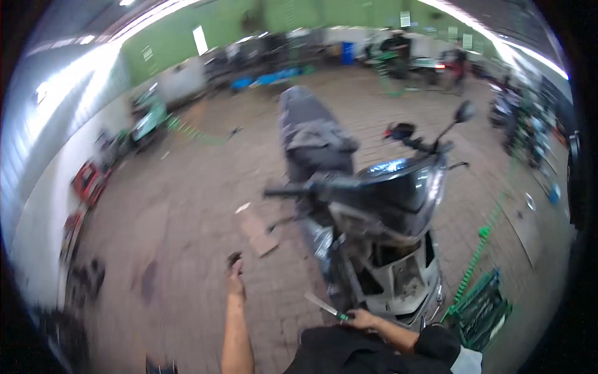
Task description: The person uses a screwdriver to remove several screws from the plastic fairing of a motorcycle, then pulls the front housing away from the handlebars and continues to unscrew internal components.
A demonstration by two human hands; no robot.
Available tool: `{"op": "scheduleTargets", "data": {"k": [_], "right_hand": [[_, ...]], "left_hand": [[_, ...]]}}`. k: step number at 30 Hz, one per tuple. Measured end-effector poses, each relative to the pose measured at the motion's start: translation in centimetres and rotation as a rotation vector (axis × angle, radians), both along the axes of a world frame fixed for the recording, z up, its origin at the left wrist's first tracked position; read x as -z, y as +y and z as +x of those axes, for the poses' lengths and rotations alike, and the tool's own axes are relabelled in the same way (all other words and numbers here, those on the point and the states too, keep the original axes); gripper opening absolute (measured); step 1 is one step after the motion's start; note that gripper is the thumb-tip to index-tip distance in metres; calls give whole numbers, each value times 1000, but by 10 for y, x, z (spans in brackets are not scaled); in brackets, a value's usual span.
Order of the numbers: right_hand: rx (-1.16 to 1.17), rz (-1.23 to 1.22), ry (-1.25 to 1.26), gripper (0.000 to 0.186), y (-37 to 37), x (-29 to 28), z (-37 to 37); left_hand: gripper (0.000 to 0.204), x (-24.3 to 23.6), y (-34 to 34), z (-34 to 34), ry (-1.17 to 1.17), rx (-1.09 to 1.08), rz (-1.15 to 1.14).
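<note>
In front of me stands a scooter (389, 212), its front turned my way and its lower front opening showing pale inner parts. My left hand (235, 280) is raised to the left of it, closed around a small dark piece (234, 258) too blurred to name. Near the scooter's lower front, my right hand (361, 320) grips a slim tool (322, 305) with a long pale shaft and a green part at the fingers. The tool points up and left. A dark cloth or cover (317, 134) lies over the scooter's seat.
At right a green crate (478, 311) stands by a green coiled hose (470, 274). A flat brown cardboard piece (255, 232) lies on the brick floor left of the scooter. A red rack (90, 185) lines the left wall; other people (458, 68) and motorbikes are farther back.
</note>
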State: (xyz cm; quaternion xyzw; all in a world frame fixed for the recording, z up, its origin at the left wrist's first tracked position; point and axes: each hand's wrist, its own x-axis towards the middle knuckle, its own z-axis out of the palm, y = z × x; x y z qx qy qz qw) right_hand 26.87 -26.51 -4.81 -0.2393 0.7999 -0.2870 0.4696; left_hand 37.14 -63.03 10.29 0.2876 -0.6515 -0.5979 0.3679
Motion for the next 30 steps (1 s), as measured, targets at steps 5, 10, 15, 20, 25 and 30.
{"op": "scheduleTargets", "data": {"k": [5,10,15,20,25,30], "right_hand": [[175,34,77,77,-29,-48,6],[544,98,174,71,-49,-54,30],[958,224,345,59,-92,-40,54],[1358,-3,365,58,-161,-67,67],[1673,-179,606,44,-241,-54,87],[1600,-179,1193,57,-254,-42,90]], "left_hand": [[42,-49,-88,-146,314,393,176],[49,-70,-110,-288,229,865,148],[45,-87,-61,-371,292,1349,131],[49,-131,-15,-343,612,1722,-107],[38,-140,-1,-327,1071,1791,-606],[41,-115,4,-338,1180,2020,-136]]}}
